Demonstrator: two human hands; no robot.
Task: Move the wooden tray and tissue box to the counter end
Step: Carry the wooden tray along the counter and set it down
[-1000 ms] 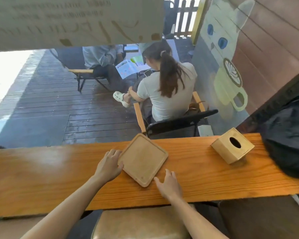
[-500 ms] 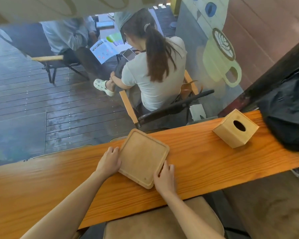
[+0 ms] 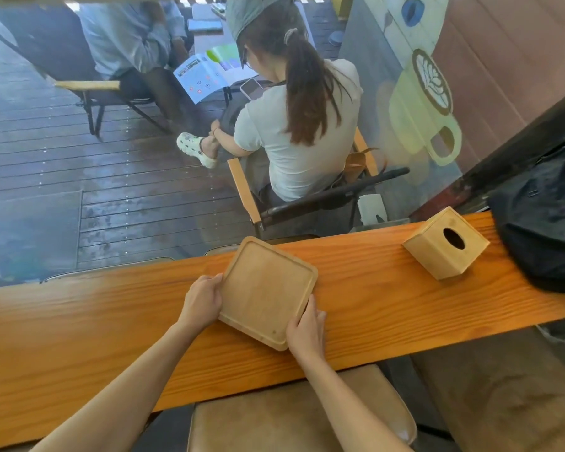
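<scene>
A square wooden tray [image 3: 265,290] with a raised rim lies turned at an angle on the long wooden counter [image 3: 372,288]. My left hand [image 3: 203,301] grips its left edge, fingers curled over the rim. My right hand [image 3: 305,329] holds the near right edge beside the front corner. The wooden tissue box [image 3: 446,243], a cube with an oval hole on top, stands apart on the counter to the right, nothing touching it.
A black bag [image 3: 545,220] lies on the counter's right end, just past the tissue box. Brown stool cushions [image 3: 294,415] sit under the near edge. Beyond the glass, two people sit on chairs on a wooden deck.
Both hands have closed in from resting beside the tray to gripping its left and near right edges. The view has tipped further down.
</scene>
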